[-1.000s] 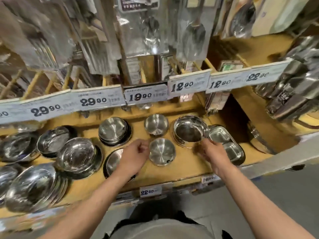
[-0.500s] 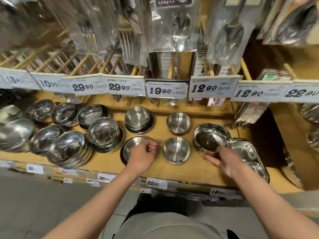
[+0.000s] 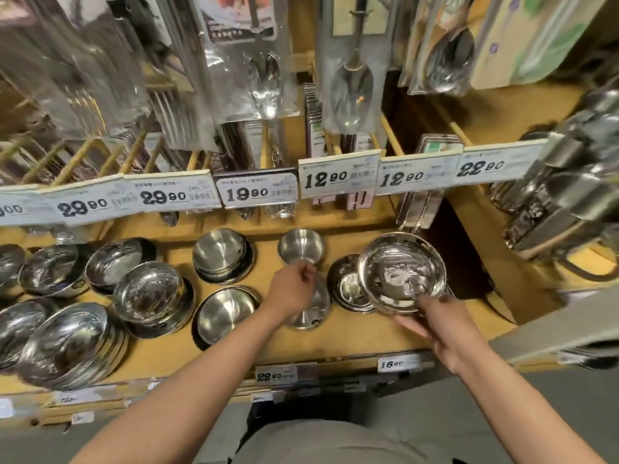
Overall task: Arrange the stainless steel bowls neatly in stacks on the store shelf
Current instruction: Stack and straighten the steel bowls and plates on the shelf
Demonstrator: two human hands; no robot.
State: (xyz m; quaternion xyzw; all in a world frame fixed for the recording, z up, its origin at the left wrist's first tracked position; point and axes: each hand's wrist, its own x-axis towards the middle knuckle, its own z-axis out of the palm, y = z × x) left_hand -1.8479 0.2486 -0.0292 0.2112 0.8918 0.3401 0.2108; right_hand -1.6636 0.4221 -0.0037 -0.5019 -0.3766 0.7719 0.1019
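On the wooden shelf (image 3: 351, 343) stand several stacks of stainless steel bowls. My right hand (image 3: 435, 323) grips the near rim of a wide shiny bowl (image 3: 402, 272), which is raised and tilted over a low stack of bowls (image 3: 346, 289). My left hand (image 3: 291, 291) has its fingers curled at the far rim of a small steel bowl (image 3: 313, 313) at the shelf's middle. Just behind it stands another small bowl (image 3: 301, 246). Left of my hands lie a shallow bowl (image 3: 227, 313) and a stack of shallow bowls (image 3: 221, 256).
More bowl stacks (image 3: 150, 293) fill the shelf's left, one leaning stack (image 3: 67, 343) at the front edge. Price tags (image 3: 338, 177) line the rail above; packaged spoons (image 3: 351, 92) hang over it. Steel containers (image 3: 569, 202) crowd the right shelf.
My right hand has lifted the wide bowl off the shelf and tilted it; a stack shows beneath. My left hand has shifted right onto the small bowl. The camera has swung.
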